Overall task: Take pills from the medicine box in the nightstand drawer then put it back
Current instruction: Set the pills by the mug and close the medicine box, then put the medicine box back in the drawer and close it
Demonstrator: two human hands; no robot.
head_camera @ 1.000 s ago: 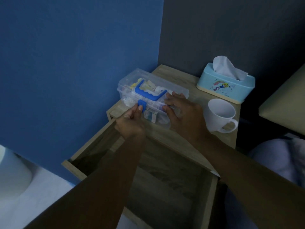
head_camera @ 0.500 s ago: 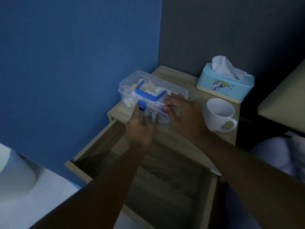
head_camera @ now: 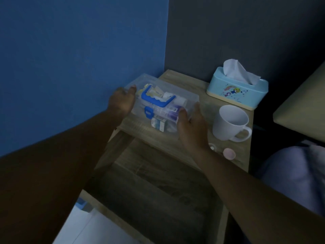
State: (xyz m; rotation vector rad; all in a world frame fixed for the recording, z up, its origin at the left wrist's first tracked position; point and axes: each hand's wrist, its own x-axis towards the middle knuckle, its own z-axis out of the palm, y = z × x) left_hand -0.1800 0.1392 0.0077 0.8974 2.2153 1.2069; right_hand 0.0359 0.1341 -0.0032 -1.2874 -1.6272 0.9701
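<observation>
Medicine box, clear plastic with blue handle and blue latch, lid down, centre of frame on the nightstand surface; open drawer below it. Step, as judged: gripping the box to return it to the drawer; next move calls for a level two-handed lift and lowering. Left hand at the box's left end, fingers spread, thumb on the lid edge. Right hand at the right end, fingers loosely open against the wall. Firm hold: cannot tell.

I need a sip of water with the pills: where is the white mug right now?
In the head view the white mug stands on the nightstand top, right of the medicine box and in front of the tissue box.
</observation>
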